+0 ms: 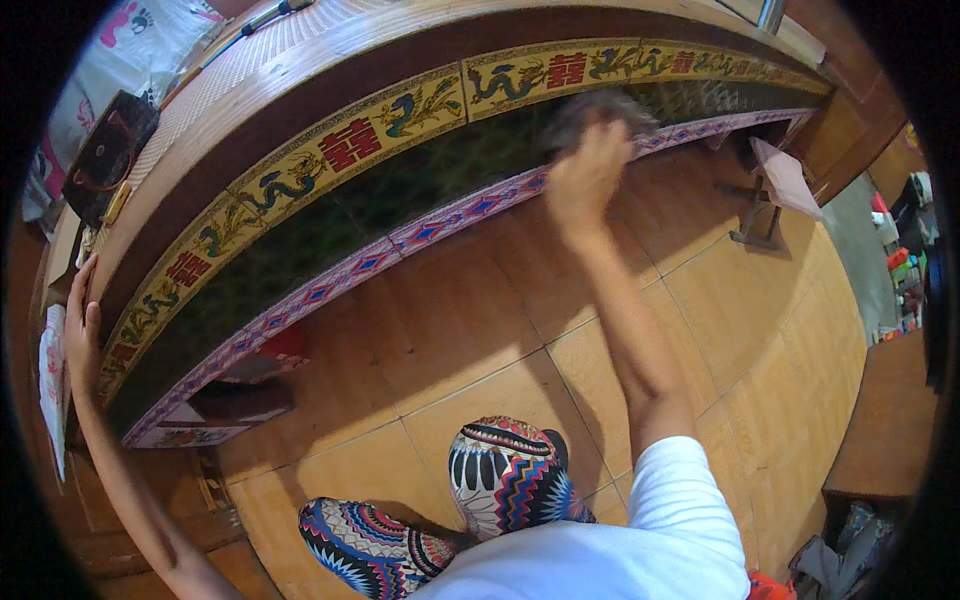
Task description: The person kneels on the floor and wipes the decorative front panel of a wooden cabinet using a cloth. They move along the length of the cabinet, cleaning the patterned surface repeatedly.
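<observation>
My right hand point(589, 176) grips a dark grey item point(604, 112), likely a cloth, blurred by motion. It lies against the side of a wooden bed frame, over the gold border strip point(420, 105) with red characters, dragons and birds, and the dark glossy panel point(450, 169) below it. A pink and blue patterned strip point(367, 262) runs along the panel's lower edge. Far to the left, my left hand point(82, 326) rests on the frame's wooden corner with nothing visible in it.
A dark box point(109, 157) stands on the bed's left end, near a woven mat point(277, 45) with a thin rod on it. A small stool point(761, 214) with a pale cloth stands at the right on the tiled floor point(480, 382). A wooden cabinet point(877, 420) is at lower right.
</observation>
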Available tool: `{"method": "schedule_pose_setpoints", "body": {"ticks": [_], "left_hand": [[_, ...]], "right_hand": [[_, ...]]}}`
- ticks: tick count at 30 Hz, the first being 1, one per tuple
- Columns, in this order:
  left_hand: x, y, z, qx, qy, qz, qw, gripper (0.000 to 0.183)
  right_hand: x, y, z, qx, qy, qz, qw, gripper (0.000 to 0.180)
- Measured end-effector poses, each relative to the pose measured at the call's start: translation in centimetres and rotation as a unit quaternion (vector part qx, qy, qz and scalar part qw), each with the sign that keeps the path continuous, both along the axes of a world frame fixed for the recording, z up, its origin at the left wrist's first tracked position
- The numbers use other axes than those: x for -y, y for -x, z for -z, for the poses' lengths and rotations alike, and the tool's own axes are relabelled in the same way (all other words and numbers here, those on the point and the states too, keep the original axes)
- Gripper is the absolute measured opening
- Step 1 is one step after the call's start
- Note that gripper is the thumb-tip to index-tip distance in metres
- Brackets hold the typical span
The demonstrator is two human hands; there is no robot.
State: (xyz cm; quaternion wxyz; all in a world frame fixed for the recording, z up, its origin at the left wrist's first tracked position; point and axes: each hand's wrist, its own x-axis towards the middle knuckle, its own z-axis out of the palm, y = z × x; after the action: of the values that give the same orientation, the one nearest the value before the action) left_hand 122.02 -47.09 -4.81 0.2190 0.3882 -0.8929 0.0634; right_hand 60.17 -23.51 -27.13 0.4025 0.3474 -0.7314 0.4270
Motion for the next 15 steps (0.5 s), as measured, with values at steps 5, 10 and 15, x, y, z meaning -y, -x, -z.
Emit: {"method": "schedule_pose_setpoints", "body": {"ticks": [5,10,15], "left_hand": [[0.6,-0.5,0.4,0.004,-0.021,-0.008,1.000,0.077],[0.0,-1.0,0.1,0.003,-0.014,-0.003,1.000,0.077],[-0.6,0.5,-0.2,0.021,0.011,-0.025,0.999,0.076]], "right_hand": [[-0.3,-4.2,1.8,-0.120,-0.110,-0.108,0.981,0.059],[-0.6,6.8,-0.8,-0.008,0.036,0.025,0.999,0.058],[-3.5,17.7,-3.2,0.303,0.027,0.027,0.952,0.047]]}}
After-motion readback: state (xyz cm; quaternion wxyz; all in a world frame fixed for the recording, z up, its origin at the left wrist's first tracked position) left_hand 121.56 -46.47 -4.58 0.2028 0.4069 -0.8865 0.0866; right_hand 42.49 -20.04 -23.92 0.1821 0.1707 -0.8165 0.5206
